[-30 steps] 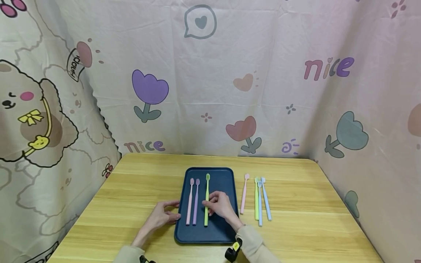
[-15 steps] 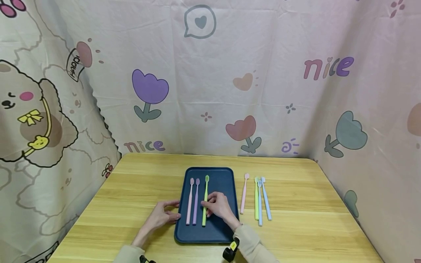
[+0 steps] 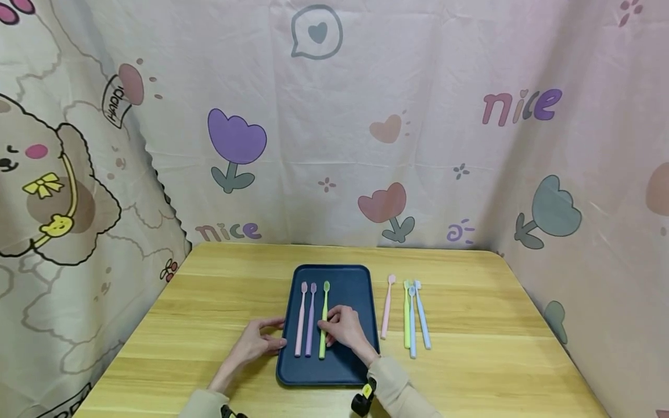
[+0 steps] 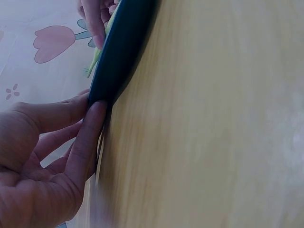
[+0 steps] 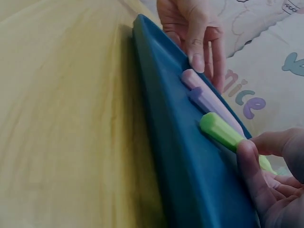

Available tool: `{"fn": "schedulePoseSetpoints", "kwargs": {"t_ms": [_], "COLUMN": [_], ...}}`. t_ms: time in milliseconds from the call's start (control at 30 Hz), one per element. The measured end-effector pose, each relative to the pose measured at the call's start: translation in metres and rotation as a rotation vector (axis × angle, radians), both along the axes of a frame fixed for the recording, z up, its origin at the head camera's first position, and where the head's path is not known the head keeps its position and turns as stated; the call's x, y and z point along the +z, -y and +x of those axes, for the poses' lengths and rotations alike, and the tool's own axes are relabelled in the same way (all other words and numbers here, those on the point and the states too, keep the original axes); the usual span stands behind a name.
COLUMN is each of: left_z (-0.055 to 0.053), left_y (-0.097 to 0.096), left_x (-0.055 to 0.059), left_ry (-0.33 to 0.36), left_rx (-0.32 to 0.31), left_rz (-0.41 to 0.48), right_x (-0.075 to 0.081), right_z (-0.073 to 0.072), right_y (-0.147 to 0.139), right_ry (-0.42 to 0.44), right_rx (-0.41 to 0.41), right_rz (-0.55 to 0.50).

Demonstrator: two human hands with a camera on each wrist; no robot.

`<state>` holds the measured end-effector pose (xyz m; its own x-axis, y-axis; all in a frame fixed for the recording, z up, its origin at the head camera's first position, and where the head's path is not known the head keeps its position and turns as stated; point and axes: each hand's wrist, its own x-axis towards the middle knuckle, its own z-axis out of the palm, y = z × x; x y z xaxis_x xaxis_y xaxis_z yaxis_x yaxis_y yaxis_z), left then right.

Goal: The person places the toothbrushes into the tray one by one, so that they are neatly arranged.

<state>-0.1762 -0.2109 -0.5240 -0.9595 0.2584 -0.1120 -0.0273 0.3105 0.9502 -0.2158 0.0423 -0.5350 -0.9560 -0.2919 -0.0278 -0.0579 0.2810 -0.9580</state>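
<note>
In the head view, my right hand (image 3: 347, 328) pinches a green toothbrush (image 3: 325, 302) between thumb and forefinger over a dark blue tray (image 3: 351, 287). The handle end of that green toothbrush (image 5: 219, 130) shows clearly in the right wrist view. Left of it on the tray lie a pink toothbrush (image 3: 300, 325) and a purple toothbrush (image 3: 310, 325), side by side with heads pointing away. My left hand (image 3: 253, 343) touches the tray's left edge with its thumb and fairly straight fingers. In the left wrist view, the left thumb (image 4: 89, 137) rests against the tray's side.
Right of the tray, on the wooden table (image 3: 486, 325), lie a pink toothbrush (image 3: 387, 310), a green toothbrush (image 3: 407, 319) and two blue toothbrushes (image 3: 423, 319), the last three close together. A printed curtain (image 3: 324, 133) hangs behind and beside the table.
My right hand has shifted the green toothbrush slightly left, closer to the purple one. The left hand has stayed at the tray's left edge.
</note>
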Motion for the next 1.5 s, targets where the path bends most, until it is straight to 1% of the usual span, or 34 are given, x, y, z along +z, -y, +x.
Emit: {"fn": "schedulePoseSetpoints", "kwargs": {"t_ms": [233, 433, 600, 733, 1000, 1200, 1500], "left_z": [0.0, 0.001, 0.0, -0.001, 0.0, 0.0, 0.001], "left_y": [0.0, 0.001, 0.001, 0.0, 0.0, 0.0, 0.001], "left_x": [0.001, 0.001, 0.001, 0.0, 0.001, 0.0, 0.002], "left_ry": [-0.002, -0.004, -0.006, -0.006, -0.002, 0.005, 0.009], "left_rx": [-0.002, 0.006, 0.006, 0.0, 0.006, 0.007, -0.003], "left_rz": [-0.01, 0.007, 0.0, -0.005, -0.002, -0.012, 0.009], "right_x": [-0.003, -0.005, -0.005, -0.004, -0.003, -0.003, -0.003], "right_z": [0.001, 0.001, 0.002, 0.006, 0.01, 0.012, 0.012], "right_y": [0.002, 0.004, 0.004, 0.0, -0.006, -0.004, -0.001], "right_ry": [-0.028, -0.08, -0.096, -0.096, -0.061, -0.049, -0.056], "right_rx": [-0.04, -0.045, -0.048, -0.026, 0.059, 0.062, 0.063], "right_rz": [0.026, 0.044, 0.047, 0.035, -0.005, -0.009, -0.018]}}
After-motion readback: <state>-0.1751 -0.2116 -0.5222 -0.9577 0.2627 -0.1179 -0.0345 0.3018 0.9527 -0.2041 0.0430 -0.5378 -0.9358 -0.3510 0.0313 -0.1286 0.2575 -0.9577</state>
